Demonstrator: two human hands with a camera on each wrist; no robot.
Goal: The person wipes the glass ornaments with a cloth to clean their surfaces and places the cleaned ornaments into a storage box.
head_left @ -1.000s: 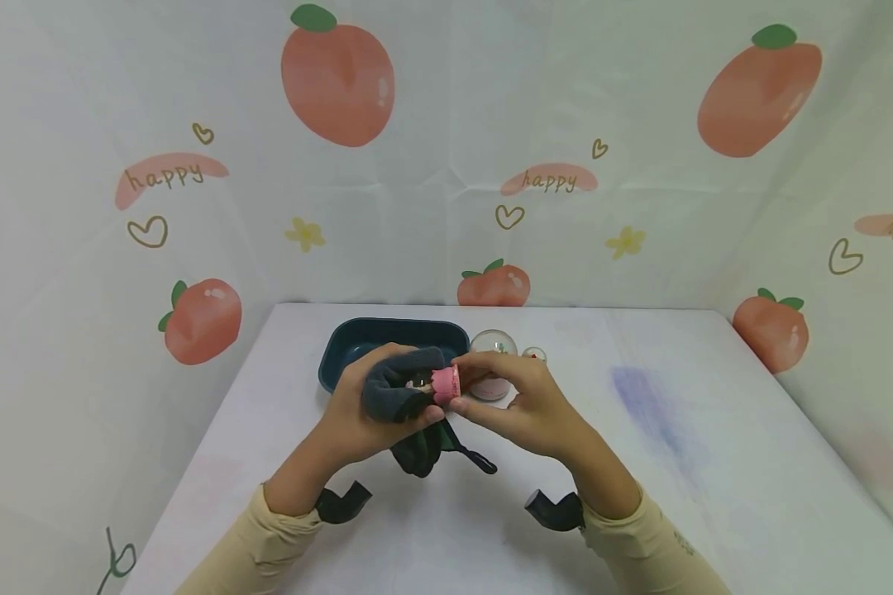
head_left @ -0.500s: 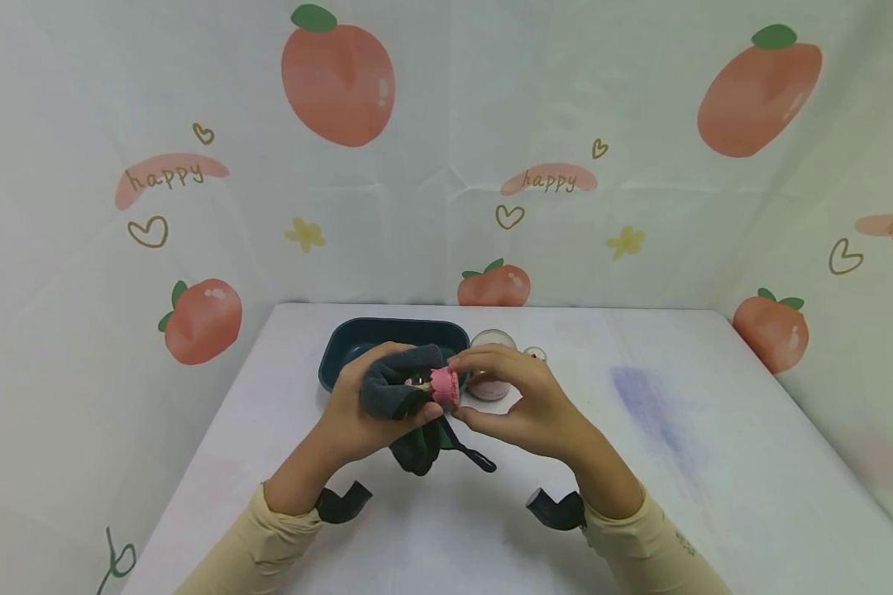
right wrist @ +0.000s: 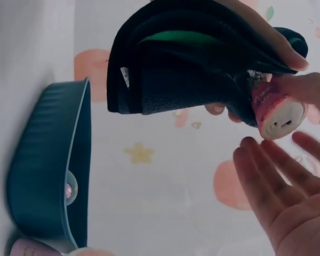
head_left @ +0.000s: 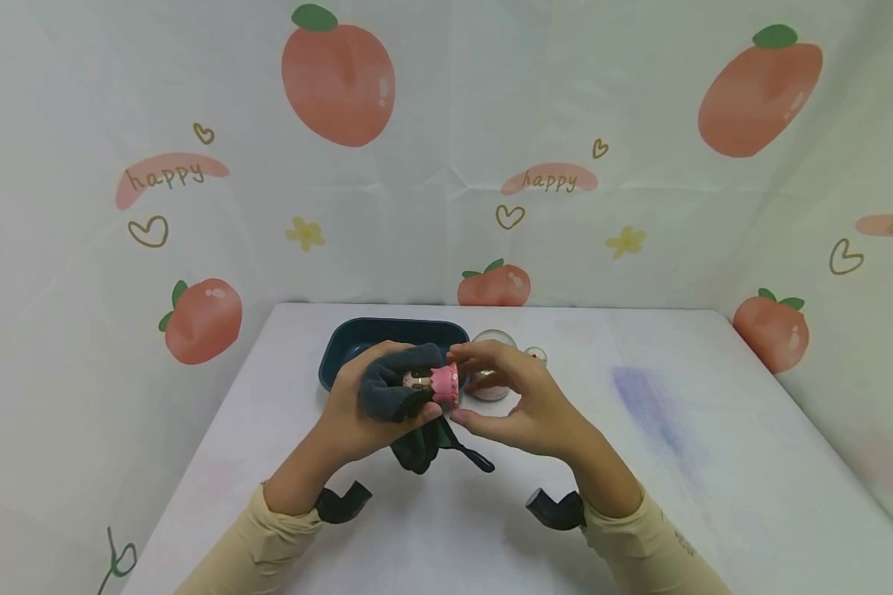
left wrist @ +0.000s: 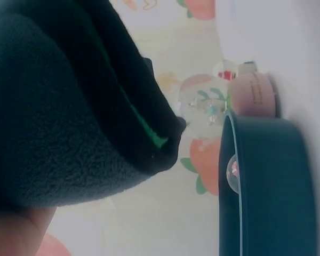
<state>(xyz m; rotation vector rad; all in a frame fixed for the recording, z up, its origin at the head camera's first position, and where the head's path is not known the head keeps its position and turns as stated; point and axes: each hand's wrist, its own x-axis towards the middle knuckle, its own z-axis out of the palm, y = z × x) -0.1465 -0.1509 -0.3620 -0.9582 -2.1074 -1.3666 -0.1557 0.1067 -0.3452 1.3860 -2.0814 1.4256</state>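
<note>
My left hand [head_left: 365, 405] grips a dark blue-grey fuzzy cloth [left wrist: 69, 128] with black and green edging, folded around a small figurine ornament. The ornament's pink scalloped base [head_left: 445, 386] sticks out of the cloth's right side; the cloth hides most of its upper part. Its pale underside [right wrist: 284, 120] faces my right hand [head_left: 517, 401]. That hand's fingers are spread around the base; in the right wrist view a thumb appears to touch the base, while the other fingertips lie beside its rim. A black loop [head_left: 479, 459] hangs from the cloth.
Behind my hands stands a dark teal tray [head_left: 394, 321]; a small clear ball with something pink [left wrist: 233, 173] lies inside. Right of it are a snow globe on a pink base [left wrist: 253, 95] and a smaller clear globe [head_left: 536, 354]. A peach-printed cloth backdrop [head_left: 417, 223] rises behind the table.
My right fingers held the pink base, turned it, and have now loosened and spread around it. More of the ornament's gold part shows. The left hand and cloth shifted very slightly left.
</note>
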